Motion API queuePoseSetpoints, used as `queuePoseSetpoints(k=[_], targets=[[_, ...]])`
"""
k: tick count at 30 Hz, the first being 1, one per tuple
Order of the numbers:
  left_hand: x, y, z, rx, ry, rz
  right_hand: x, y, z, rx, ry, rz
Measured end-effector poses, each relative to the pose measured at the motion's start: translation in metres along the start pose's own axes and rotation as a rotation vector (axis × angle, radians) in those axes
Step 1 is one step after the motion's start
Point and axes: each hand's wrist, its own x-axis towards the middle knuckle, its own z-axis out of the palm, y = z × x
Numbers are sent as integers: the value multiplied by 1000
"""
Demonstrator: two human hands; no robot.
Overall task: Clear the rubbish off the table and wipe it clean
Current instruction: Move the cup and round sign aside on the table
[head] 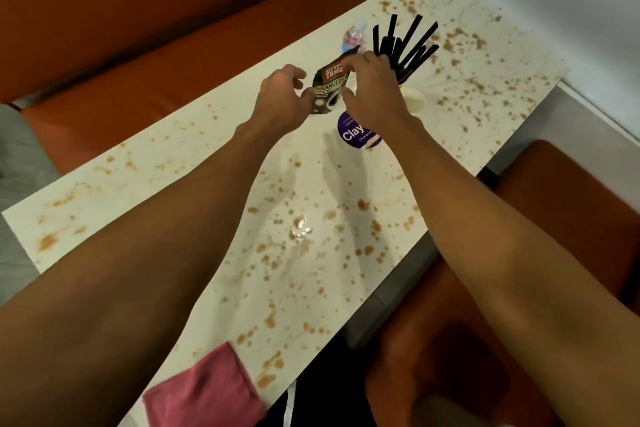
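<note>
Pinching glossy, crinkled coffee sachet (pixel 329 87): left hand (pixel 282 97) lower corner, right hand (pixel 372 90) top edge.

Your table (pixel 156 156) looks like smooth white laminate with a soft sheen, spattered with dull brown stains. At 12 o'clock the sachet (pixel 330 87) is glossy printed film. At 1 o'clock the straws (pixel 408 45) look like matt black plastic, and the wrapper (pixel 355 36) beside them is crinkled clear film. The disc (pixel 353 135) at 5 o'clock of the sachet is glossy purple. At 7 o'clock the cloth (pixel 207 392) is soft, matt pink fabric. At 10 o'clock the bench (pixel 138 28) is smooth orange leatherette.
</note>
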Motion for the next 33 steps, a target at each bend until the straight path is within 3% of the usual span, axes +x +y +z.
queuePoseSetpoints(k=[7,13,33], targets=[[38,6,9,42,-1,-23,60,1,-7,-383,-106,-217],[69,5,26,109,-7,-78,109,-8,-3,-717,-308,-360],[157,-30,-26,-34,243,-183,242,-56,24,-360,-327,-494]])
